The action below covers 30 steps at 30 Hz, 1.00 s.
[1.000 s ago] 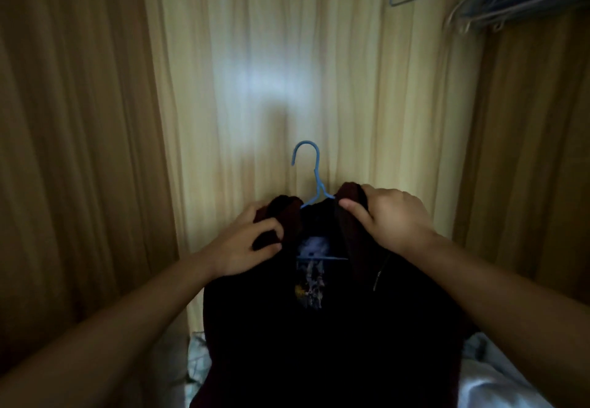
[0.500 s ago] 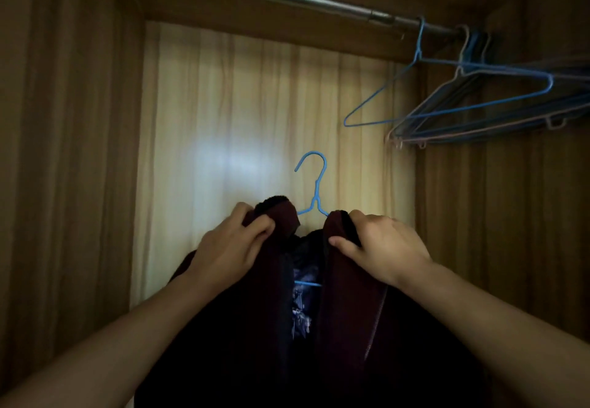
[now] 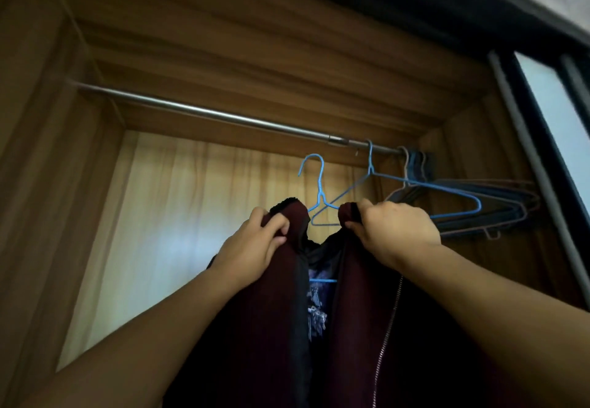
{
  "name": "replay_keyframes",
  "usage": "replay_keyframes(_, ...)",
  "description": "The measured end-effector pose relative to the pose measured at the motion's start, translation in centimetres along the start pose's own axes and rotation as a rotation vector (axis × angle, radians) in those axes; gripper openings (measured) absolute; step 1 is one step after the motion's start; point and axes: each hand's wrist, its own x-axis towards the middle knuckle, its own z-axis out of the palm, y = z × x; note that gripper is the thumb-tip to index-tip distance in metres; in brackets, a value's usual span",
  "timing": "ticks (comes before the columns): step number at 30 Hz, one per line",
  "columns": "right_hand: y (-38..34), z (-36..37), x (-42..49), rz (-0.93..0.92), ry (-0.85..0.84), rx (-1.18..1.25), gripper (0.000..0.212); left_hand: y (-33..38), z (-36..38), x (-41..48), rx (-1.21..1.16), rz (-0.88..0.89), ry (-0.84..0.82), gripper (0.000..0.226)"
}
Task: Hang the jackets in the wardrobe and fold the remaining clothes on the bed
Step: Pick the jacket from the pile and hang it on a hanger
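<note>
The maroon zip jacket point(image 3: 255, 328) sat on its blue wire hanger point(image 3: 317, 181), raised inside the wardrobe point(image 3: 38, 184) just below the metal rail point(image 3: 204, 114), with the hook not yet over it. The left hand point(image 3: 255, 245) and right hand point(image 3: 392, 229) each gripped a shoulder with curled fingers. The folding probably remained to be done; the bed was out of view.

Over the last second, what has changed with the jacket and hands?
The left hand and right hand raised the maroon jacket on its blue hanger toward the rail; the hook is not yet on it. Unchanged: both grip the collar edges; empty hangers at the rail's right end.
</note>
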Motion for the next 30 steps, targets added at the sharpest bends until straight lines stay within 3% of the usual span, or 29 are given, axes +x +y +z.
replay_keyframes(9,5.2,-0.8,8.3,0.045,0.061,-0.109,0.040,0.5,2.5,11.3,0.059,-0.016,0.020,0.011)
replay_keyframes(15,7.3,-0.3,12.3,0.098,-0.012,-0.139,0.039,0.5,4.3,16.6,0.073,-0.042,-0.031,0.018)
replay_keyframes(25,6.4,1.1,14.7,0.114,-0.128,-0.196,0.036,-1.0,7.0,18.7,0.069,-0.171,-0.099,0.026)
replay_keyframes(30,5.8,3.3,12.5,0.077,-0.113,-0.176,0.035,-0.4,9.4,15.3,-0.039,-0.210,-0.024,0.030)
